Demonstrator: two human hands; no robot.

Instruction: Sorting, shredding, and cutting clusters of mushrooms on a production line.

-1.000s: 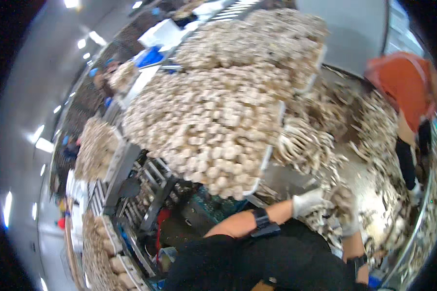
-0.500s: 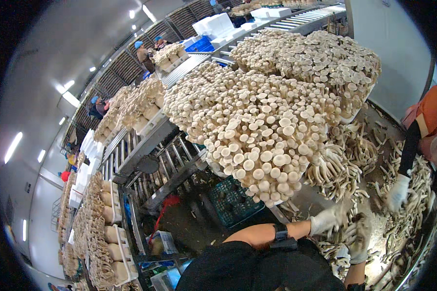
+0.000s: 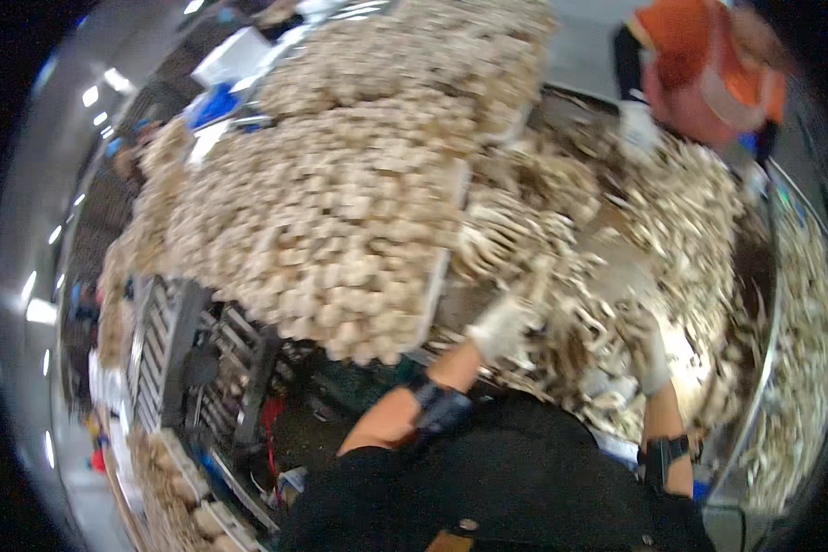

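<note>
Loose pale mushrooms (image 3: 570, 345) lie heaped on the work surface around both of my hands. My left hand (image 3: 501, 328), in a white glove, reaches to the near left side of this heap, beside some long stems. On the heap's right side is my right hand (image 3: 650, 359), gloved too, with its fingertips against mushrooms. Motion smears the fingers of both hands, so I cannot make out whether either grips a mushroom. Left of the heap stands a big mass of uncut mushroom clusters (image 3: 322, 221), with a white tray edge (image 3: 446, 248) along its right side.
Across the table a co-worker in an orange top (image 3: 676, 41) has a white-gloved hand (image 3: 637, 129) at another mushroom pile (image 3: 681, 202). A metal rim (image 3: 764, 368) borders the right side, with more mushrooms (image 3: 800, 359) beyond it. Roller conveyors (image 3: 161, 322) stand at left.
My view has swung to the right, so the scene sits further left and more of the co-worker shows. My hands have moved apart; both remain at the mushroom heap.
</note>
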